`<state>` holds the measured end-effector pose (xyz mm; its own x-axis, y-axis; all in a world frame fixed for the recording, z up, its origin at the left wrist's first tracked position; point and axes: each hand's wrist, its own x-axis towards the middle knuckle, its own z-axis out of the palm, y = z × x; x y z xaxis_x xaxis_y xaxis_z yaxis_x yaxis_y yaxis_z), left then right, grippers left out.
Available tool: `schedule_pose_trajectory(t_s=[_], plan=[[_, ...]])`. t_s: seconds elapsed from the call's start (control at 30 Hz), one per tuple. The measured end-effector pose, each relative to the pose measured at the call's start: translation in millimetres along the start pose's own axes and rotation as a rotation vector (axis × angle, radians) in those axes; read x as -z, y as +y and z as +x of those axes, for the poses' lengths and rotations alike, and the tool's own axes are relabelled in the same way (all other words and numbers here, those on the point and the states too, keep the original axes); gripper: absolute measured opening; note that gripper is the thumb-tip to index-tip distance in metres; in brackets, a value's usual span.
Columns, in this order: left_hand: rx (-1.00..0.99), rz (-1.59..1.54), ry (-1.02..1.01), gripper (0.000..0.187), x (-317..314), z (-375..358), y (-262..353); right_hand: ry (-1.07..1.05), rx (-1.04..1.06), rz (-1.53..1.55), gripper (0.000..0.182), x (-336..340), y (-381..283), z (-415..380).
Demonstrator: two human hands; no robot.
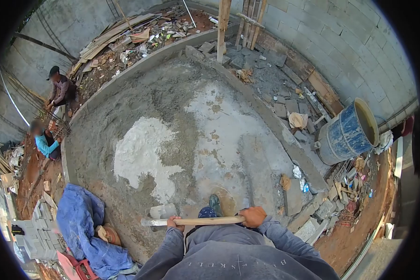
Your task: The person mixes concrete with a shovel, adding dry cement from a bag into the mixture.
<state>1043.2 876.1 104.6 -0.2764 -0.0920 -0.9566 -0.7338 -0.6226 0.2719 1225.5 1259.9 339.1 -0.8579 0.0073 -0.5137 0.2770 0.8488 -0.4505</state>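
Across the front of my body runs a wooden handle (pixel 210 220) with a metal hoe blade (pixel 164 211) at its left end. My left hand (pixel 175 223) is closed round the handle near the blade. Further right, my right hand (pixel 253 217) grips the handle's other end. The blade is low over the grey floor, by the lower edge of a white powder heap (pixel 142 151); whether it touches the floor I cannot tell. Grey sand (pixel 149 88) lies around and behind the powder. A boot (pixel 214 203) shows just beyond the handle.
Two people crouch at the left, one in a cap (pixel 62 88), one in a blue top (pixel 46 142). A blue tarp (pixel 81 219) lies lower left. A low concrete edge (pixel 284 135) crosses the right side, with a blue drum (pixel 343 133) and rubble beyond.
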Motion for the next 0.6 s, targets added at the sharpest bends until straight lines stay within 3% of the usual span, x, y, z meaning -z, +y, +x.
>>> schedule_pose_trajectory(t_s=[0.2, 0.4, 0.6], plan=[[-0.007, 0.16, -0.023, 0.006, -118.9, 20.0, -3.7, -0.257, -0.093, 0.125, 0.041, 29.2, 13.0, 5.7], [0.019, 0.328, -0.074, 0.01, -282.4, 13.9, -41.8, -0.121, -0.062, 0.271, 0.042, 70.9, 59.2, 36.5], [-0.025, 0.565, -0.085, 0.012, -433.3, 34.8, -114.5, -0.09, -0.21, 0.35, 0.04, 97.3, 122.6, 130.0]])
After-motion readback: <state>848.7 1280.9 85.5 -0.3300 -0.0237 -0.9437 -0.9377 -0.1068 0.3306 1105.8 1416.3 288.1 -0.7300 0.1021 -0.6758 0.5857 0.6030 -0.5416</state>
